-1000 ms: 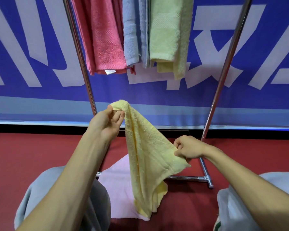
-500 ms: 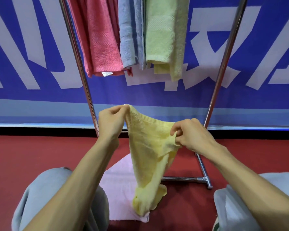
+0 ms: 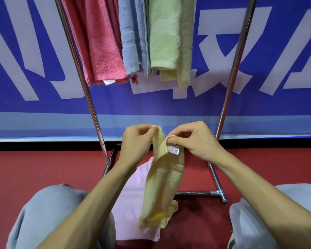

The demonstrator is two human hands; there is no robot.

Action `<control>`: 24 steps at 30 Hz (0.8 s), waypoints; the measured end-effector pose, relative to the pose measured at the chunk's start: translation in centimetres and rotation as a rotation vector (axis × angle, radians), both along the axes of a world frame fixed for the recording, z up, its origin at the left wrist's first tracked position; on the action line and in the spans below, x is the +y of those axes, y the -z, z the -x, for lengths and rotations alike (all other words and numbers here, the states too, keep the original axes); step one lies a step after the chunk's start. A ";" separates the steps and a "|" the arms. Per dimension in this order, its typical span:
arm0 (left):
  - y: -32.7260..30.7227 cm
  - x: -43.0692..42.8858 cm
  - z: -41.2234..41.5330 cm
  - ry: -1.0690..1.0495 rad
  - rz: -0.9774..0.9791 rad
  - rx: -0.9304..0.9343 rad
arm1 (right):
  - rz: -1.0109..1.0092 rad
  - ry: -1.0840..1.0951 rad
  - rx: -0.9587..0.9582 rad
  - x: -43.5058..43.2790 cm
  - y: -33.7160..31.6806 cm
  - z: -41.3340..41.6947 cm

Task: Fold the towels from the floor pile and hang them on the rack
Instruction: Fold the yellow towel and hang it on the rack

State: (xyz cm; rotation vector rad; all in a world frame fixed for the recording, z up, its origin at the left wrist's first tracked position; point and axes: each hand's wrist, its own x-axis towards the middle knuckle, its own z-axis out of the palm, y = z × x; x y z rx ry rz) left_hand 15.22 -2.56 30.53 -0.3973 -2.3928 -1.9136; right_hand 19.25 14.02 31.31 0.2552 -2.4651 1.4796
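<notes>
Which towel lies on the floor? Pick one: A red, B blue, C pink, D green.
C: the pink towel lies flat on the floor, under the yellow towel that the left hand and right hand pinch.

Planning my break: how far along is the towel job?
Done: a red towel, a blue towel and a green towel hang on the rack. In hand: the left hand and right hand pinch a yellow towel by its top edge, close together, mid-fold. Left: hang it, then the pink towel on the floor.
</notes>
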 end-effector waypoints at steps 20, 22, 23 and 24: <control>0.1 0.4 -1.0 0.301 -0.136 -0.065 | 0.318 0.272 -0.058 -0.9 0.6 -0.2; 0.0 0.5 -1.1 0.248 -0.103 -0.004 | 0.297 0.272 -0.058 -1.0 0.7 -0.1; 0.0 0.5 -1.2 0.232 -0.102 0.014 | 0.276 0.265 -0.058 -1.0 0.7 -0.1; 0.0 0.5 -1.1 0.220 -0.095 0.030 | 0.257 0.249 -0.058 -0.9 0.7 0.0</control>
